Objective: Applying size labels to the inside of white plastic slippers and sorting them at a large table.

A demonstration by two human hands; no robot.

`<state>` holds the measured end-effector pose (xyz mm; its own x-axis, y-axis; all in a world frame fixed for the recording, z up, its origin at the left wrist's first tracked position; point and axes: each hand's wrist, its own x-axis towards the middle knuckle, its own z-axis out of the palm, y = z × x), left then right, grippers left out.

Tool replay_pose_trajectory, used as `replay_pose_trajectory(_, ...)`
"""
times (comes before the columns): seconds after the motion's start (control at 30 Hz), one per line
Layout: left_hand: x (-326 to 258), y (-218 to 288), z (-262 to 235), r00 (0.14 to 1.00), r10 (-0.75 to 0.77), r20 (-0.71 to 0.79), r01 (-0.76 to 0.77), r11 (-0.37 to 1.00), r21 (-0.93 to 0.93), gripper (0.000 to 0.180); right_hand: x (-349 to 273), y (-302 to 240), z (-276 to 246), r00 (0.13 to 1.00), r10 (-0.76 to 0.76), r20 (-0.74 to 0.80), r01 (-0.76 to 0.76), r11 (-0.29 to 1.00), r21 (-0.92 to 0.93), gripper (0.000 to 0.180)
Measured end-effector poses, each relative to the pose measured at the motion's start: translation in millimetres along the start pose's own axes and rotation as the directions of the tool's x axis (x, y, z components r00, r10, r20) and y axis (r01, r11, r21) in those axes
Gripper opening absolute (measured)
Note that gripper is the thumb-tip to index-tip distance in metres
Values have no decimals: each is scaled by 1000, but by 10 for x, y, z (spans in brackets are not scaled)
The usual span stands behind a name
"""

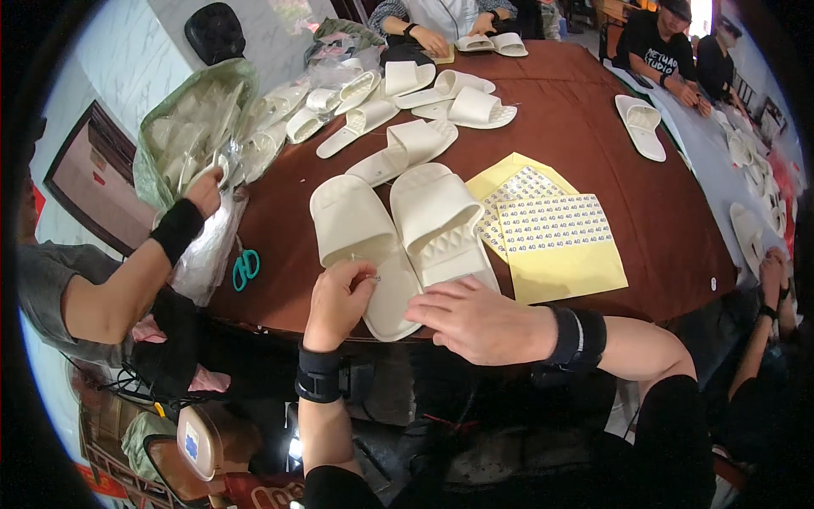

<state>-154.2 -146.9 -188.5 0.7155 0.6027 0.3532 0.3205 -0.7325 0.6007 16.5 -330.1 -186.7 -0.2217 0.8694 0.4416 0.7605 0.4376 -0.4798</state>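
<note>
Two white slippers lie side by side at the near edge of the table, the left slipper (pixel 394 301) and the right slipper (pixel 437 199), their toes pointing away from me. Over the left slipper's footbed, my left hand (pixel 335 301) pinches thumb and forefinger on a tiny pale piece with a dark mark, which looks like a small sticker. My right hand (pixel 487 321) lies with fingers stretched across the heel ends, its fingertips at the left slipper's edge. Just to the right are a yellow-backed sticker sheet (pixel 560 271) with printed rows and a second sticker sheet (pixel 521 188) partly under it.
Several more white slippers (pixel 413 146) spread over the brown table (pixel 585 110). At left, a co-worker's hand (pixel 206 193) reaches to a green sack (pixel 153 161) of wrapped slippers. Teal scissors (pixel 246 270) lie near the left edge. Other people sit across and at right.
</note>
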Motion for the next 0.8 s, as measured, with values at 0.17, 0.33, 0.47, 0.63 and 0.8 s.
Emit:
replay_pose_trajectory(0.17, 28, -73, -20, 990, -125, 69, 127, 991, -31, 13, 21, 124, 140, 997, -66, 46, 69, 996, -54, 35)
replay_pose_trajectory(0.33, 79, -17, -51, 984, -140, 107, 136, 990, 48, 15, 13, 136, 181, 998, -58, 38, 60, 996, -61, 33)
replay_pose_trajectory(0.47, 113, -86, -36, 979, -143, 145, 142, 990, 18, 15, 9, 125, 179, 997, -72, 20, 73, 995, -71, 33)
replay_pose_trajectory(0.63, 141, -123, -7, 980, -111, 165, 105, 993, 46, 14, -1, 116, 185, 997, -76, 4, 76, 994, -75, 33)
replay_pose_trajectory(0.8, 150, -110, 1, 981, -86, 173, 71, 994, 88, 12, -11, 131, 179, 997, -78, -6, 78, 995, -68, 33)
